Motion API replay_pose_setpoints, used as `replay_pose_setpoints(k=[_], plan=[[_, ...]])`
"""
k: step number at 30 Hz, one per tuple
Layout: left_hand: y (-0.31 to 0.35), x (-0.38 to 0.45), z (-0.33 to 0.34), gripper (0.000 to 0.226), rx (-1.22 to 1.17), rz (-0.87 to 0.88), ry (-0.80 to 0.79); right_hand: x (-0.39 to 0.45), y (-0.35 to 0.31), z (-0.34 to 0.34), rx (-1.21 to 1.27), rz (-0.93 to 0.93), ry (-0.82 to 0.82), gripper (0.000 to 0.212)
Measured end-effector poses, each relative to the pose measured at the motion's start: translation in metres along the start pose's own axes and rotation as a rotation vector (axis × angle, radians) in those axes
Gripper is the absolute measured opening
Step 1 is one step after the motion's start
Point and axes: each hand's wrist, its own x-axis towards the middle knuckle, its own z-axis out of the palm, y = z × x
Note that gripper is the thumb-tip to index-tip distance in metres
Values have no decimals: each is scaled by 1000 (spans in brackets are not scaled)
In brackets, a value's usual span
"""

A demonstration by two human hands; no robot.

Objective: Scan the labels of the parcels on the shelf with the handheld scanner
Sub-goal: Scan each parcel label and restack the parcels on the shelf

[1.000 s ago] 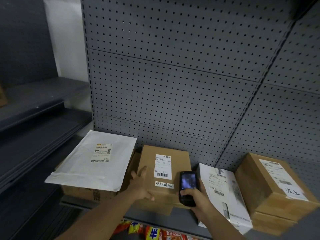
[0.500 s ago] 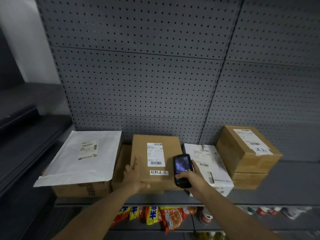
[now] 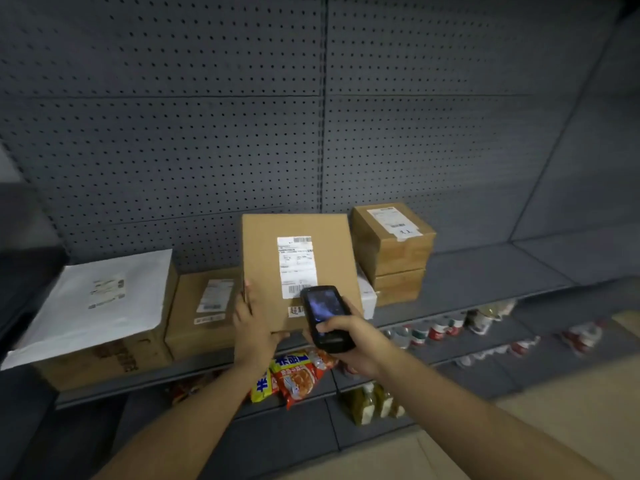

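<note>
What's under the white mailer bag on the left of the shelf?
The white mailer bag lies on a brown carton with dark print on its front. The bag overhangs the carton's left end; the carton's top is covered, so any label there cannot be seen.

Both forearms are bare from the bottom edge of the view up to the wrists; no sleeve, cuff or glove shows anywhere along them. The left hand has no ring, no watch and no band at the wrist. The right hand is just as plain: bare fingers, bare wrist, nothing strapped or tied on. The nails look short, though the dim light and blur make them hard to judge. Both arms are slim and smooth, with no visible marks or tattoos. Nothing else of the person's body or clothing is in sight.
</note>
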Motion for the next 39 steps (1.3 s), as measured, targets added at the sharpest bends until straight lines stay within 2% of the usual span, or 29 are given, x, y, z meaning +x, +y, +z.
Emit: replay_pose_setpoints(k=[7, 13, 27, 32, 37, 39], plan=[[47, -63, 18, 127, 25, 16, 45, -84, -9, -15, 4, -6, -14, 80], [59, -94, 17, 122, 65, 110, 92, -132, -11, -24, 7, -19, -59, 67], [58, -111, 9, 134, 82, 143, 141, -175, 3, -13, -31, -35, -64, 60], [63, -117, 7, 126, 70, 131, 90, -179, 7, -14, -21, -58, -43, 69], [67, -120, 8, 110, 63, 135, 125, -189, 6, -18, -7, -66, -60, 61], [68, -120, 8, 112, 52, 122, 116, -194, 7, -19, -10, -69, -67, 59]])
